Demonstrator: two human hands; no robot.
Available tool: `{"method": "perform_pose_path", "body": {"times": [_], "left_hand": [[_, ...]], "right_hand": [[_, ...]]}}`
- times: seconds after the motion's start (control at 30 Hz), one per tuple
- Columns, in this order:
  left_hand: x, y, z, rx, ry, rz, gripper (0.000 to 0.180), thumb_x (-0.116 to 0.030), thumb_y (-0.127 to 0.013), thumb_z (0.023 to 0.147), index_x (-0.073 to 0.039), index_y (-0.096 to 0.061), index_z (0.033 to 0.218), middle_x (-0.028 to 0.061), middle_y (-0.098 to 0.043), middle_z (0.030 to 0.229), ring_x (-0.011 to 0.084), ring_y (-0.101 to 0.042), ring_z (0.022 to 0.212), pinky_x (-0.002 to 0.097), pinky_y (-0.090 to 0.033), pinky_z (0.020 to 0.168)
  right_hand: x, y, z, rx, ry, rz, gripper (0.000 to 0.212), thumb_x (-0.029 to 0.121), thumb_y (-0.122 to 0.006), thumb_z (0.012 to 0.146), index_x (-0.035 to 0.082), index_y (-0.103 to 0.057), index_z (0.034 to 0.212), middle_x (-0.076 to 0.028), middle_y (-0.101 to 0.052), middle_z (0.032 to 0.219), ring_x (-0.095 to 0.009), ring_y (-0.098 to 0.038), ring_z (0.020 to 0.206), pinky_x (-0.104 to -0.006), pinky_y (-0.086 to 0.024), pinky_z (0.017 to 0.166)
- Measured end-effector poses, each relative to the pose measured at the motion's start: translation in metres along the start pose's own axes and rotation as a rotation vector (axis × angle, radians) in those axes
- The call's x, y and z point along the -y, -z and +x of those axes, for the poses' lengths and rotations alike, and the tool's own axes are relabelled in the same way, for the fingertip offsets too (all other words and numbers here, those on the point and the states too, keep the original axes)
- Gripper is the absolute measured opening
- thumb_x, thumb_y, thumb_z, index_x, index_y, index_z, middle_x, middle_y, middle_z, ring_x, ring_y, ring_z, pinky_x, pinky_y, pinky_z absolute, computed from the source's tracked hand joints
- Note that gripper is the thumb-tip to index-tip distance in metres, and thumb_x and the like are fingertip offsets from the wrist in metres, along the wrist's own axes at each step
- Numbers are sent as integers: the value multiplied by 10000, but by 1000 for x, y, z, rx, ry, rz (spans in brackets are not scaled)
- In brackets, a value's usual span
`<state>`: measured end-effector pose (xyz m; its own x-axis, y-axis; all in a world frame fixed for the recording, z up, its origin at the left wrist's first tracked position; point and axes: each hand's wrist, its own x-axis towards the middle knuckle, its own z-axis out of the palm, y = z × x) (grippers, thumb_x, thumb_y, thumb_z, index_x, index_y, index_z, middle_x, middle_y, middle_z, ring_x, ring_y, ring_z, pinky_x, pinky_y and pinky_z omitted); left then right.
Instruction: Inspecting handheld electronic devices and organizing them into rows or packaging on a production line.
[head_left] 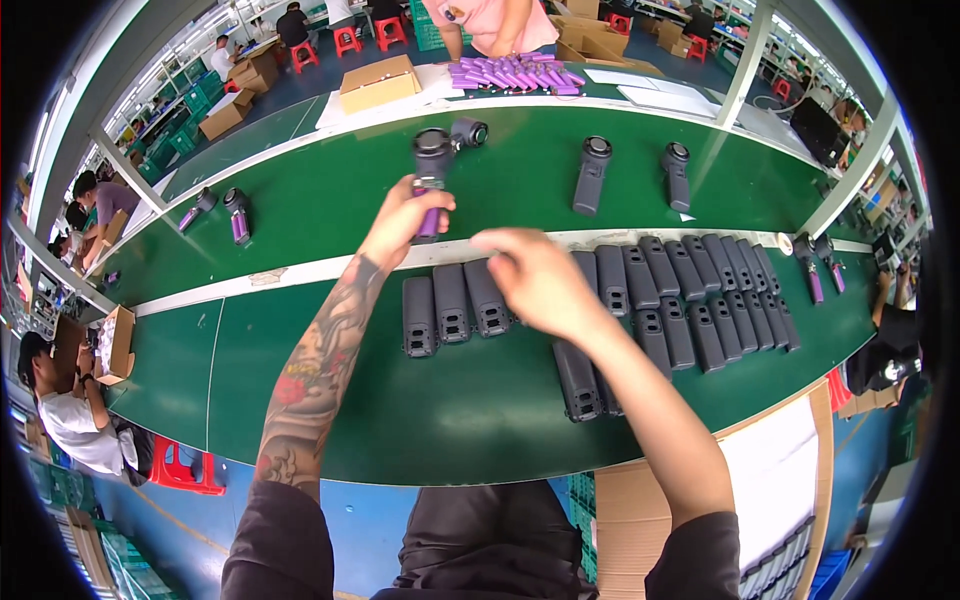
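Basically, L hand (404,216) wraps round-headed blk/purple device (432,158); R hand (535,277) blurred, can't tell grip.

Right hand (545,285) hiding parts of grey casings (577,382), fingers (508,241) blurred, pink-shirted person (490,25) cut off above

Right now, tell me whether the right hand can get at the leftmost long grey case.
Probably yes: the right hand is close by, and nothing covers the leftmost case. Two similar cases lie between them, but the way from above looks free.
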<state>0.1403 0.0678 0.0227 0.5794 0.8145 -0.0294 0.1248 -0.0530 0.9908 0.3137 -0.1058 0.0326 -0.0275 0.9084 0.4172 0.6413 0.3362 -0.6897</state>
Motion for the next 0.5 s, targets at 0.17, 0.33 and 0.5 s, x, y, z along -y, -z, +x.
{"method": "perform_pose_path", "body": {"times": [0.17,0.33,0.5], "left_hand": [[20,30,-71,-212,-109,-418,303,-111,-621,968,8,-508,1223,103,-652,954,157,-627,728,282,-545,657],[43,68,-113,-249,-95,-663,290,-219,-567,1033,-25,-517,1244,105,-654,977,164,-630,725,278,-547,659],[54,87,-126,-330,-140,-663,316,-290,-526,1057,-37,-522,1247,104,-661,1001,177,-637,718,272,-547,666]], "right_hand": [[22,-73,0,267,458,-392,277,26,-630,786,36,-667,1061,-139,-627,1229,-335,-577,1151,-441,-465,971],[31,-108,14,351,508,-453,227,74,-649,803,37,-657,1027,-194,-579,1237,-365,-537,1205,-455,-433,1004],[45,-108,31,277,702,-443,273,137,-711,809,35,-629,1049,-194,-614,1141,-355,-607,1119,-442,-481,937]]}}
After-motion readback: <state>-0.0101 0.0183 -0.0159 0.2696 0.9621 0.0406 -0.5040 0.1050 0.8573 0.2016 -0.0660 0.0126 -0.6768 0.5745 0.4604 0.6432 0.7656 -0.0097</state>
